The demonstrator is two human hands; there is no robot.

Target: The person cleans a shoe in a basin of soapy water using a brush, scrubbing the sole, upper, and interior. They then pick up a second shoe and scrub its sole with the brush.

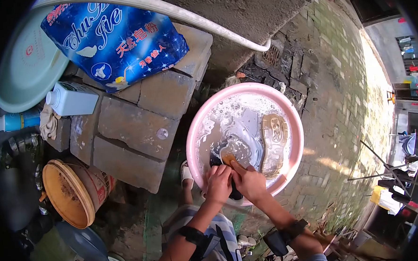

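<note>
A pink basin [194,131] of sudsy water stands on the ground in front of me. My right hand [252,182] is closed around a tan brush [227,158], its head low over the water. Close beside it, my left hand [217,183] grips a dark shoe [236,194] at the near rim; most of the shoe is hidden by my hands and the water. A second shoe [274,145] lies with its pale, treaded sole up on the basin's right side. Bluish-grey material [252,126] shows under the suds.
On the stacked bricks [137,120] at left lie a blue washing-powder bag [119,40] and a white bottle [77,98], with a pale green basin [25,59] behind. An orange-rimmed bucket [68,194] stands below. A white pipe [203,17] crosses the top; a drying rack [388,168] is far right.
</note>
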